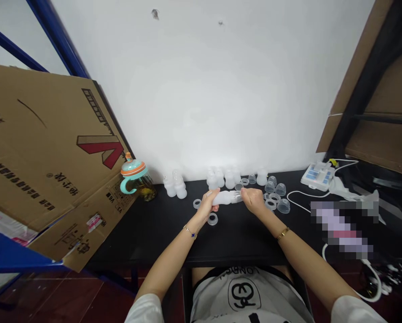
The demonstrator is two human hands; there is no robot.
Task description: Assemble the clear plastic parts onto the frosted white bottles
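Observation:
A white baby bottle [224, 198] lies sideways above the black table, with my left hand [207, 204] closed around its base end. At its other end, my right hand [254, 200] grips the clear cap [237, 196], which covers the bottle's top. Below my left hand lies a clear ring [212, 219], and another ring [197, 203] is just to its left. Clear dome caps [283, 206] and more rings [270, 204] are grouped to the right of my right hand. Several white bottles [229, 178] stand behind my hands near the wall.
Two capped bottles [177, 186] stand at the back left, beside a teal-handled jug [138, 177] of dark liquid. A large cardboard box [53, 157] leans at the left. A power strip [318, 176] with white cables occupies the right of the black table [167, 237].

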